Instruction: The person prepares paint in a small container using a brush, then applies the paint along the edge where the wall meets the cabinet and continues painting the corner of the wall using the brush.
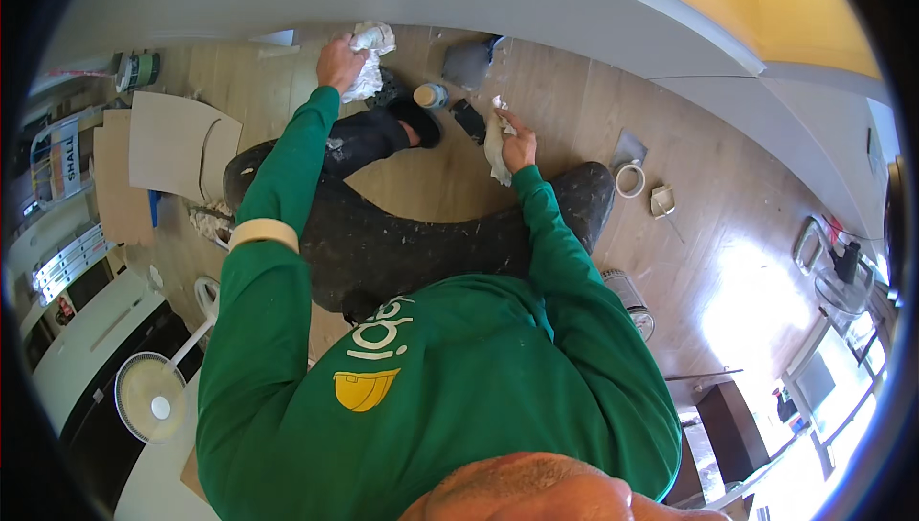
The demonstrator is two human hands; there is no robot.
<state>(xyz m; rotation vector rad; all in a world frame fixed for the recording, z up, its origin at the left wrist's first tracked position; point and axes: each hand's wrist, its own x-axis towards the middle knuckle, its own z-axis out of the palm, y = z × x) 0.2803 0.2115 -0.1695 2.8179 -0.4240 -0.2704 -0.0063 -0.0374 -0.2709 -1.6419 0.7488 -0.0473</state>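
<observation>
Up at the base of the grey wall, my left hand (pixel 339 64) is closed around a crumpled white rag (pixel 363 79); whether it is cloth or paper I cannot tell. My right hand (pixel 519 146) grips a second, longer whitish rag (pixel 494 150), which hangs down over the floor in front of my right knee. Between the hands, on the floor, stand a small jar with a pale lid (pixel 431 95) and a dark flat block (pixel 468 122). A grey broad-bladed tool (pixel 469 64) lies just beyond them. A roll of tape (pixel 263 231) is worn round my left forearm.
To the right on the wood floor lie a tape roll (pixel 630 180), a grey flat blade (pixel 629 147) and a small pale holder (pixel 662 200). A metal can (pixel 629 303) stands by my right side. Cardboard sheets (pixel 172 143) and a white fan (pixel 150 397) are on the left.
</observation>
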